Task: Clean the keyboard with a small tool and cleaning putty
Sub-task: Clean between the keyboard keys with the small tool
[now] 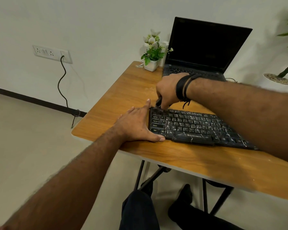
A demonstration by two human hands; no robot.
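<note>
From the head camera I look down over a wooden folding table (126,90) with black metal legs, and both of my bare arms reach in across it. The black, scuffed and white-streaked computer keyboard (194,127) lies flat on the table top, set at a slant, with its left end near the middle of the table and its right end running under my right forearm.

My left hand (136,127) lies flat, palm down on the wood, right against the left end of the keyboard. Its fingers are straight and spread, the thumb stretched along the keyboard's front edge near the Ctrl key, and the index fingertip touches the far left corner. It presses rather than grasps.

My right hand (168,90) comes in from the right, wrist bent downward, wearing 2 or more black cord bracelets (183,87). Its fingers are curled round a small dark cleaning tool (158,102), whose lower end meets the top-left keys of the keyboard. I cannot make out the tool's tip.

Behind the hands stands an open black laptop (204,45) with a dark screen, and beside it a small white pot of artificial white flowers (152,52). A black cable (62,80) hangs from a white wall socket plate (51,53).
</note>
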